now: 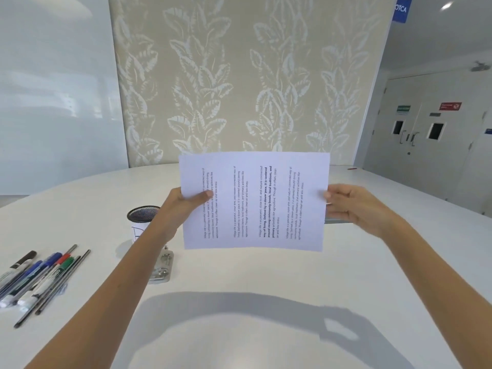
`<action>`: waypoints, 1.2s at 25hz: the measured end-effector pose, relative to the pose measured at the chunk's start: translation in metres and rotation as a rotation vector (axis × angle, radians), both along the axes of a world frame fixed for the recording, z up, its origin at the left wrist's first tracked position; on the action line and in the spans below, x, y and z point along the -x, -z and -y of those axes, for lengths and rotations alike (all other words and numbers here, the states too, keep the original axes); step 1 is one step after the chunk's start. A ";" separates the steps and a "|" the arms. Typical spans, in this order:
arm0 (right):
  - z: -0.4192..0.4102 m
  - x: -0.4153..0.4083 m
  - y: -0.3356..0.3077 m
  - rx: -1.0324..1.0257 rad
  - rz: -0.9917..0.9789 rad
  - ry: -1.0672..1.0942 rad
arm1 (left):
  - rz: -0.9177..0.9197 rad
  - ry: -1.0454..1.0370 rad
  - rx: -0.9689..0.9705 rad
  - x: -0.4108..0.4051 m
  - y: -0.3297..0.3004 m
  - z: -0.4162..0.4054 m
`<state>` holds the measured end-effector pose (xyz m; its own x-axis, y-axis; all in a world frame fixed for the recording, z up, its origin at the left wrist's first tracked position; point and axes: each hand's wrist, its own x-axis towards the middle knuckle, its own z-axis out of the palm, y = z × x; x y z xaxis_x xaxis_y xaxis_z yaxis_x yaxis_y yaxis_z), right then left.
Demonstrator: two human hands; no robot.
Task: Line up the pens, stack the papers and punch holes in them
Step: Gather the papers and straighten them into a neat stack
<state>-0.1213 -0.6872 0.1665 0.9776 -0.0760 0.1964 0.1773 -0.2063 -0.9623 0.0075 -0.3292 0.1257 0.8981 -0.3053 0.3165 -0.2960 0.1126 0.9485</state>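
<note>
Two hands hold the papers (pixel 254 201) upright in the air above the white table (pixel 239 275), the sheets turned sideways so their long axis runs left to right and the printed lines run bottom to top. How many sheets are in the stack cannot be told, since only the front sheet shows. The lower edge hangs clear of the tabletop, roughly level, and that gap is what the coming move turns on: my guess is that the stack gets tapped down on this edge to square it before punching.

The left hand (pixel 183 202) pinches the left short edge, thumb on the printed face and fingers hidden behind. The right hand (pixel 348 206) grips the right short edge the same way, its fingers curled around the margin.

The pens (pixel 40 278) lie well apart at the far left of the table, side by side on a slant, roughly parallel though their ends are not even.

The hole punch (pixel 162 267) sits on the table below the left forearm, lower left of the papers and plainly nearer the left hand. Just behind it stands a mesh pen cup (pixel 142 215), partly hidden by that arm
</note>
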 end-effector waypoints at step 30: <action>-0.077 -0.010 0.149 -0.357 -0.031 0.415 | -0.238 -0.048 0.040 0.028 0.116 0.048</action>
<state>-0.1108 -0.6105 0.0180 0.8561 -0.5135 0.0592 0.1211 0.0879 -0.9887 -0.0207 -0.3769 0.0097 0.9621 -0.2517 0.1051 -0.0705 0.1428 0.9872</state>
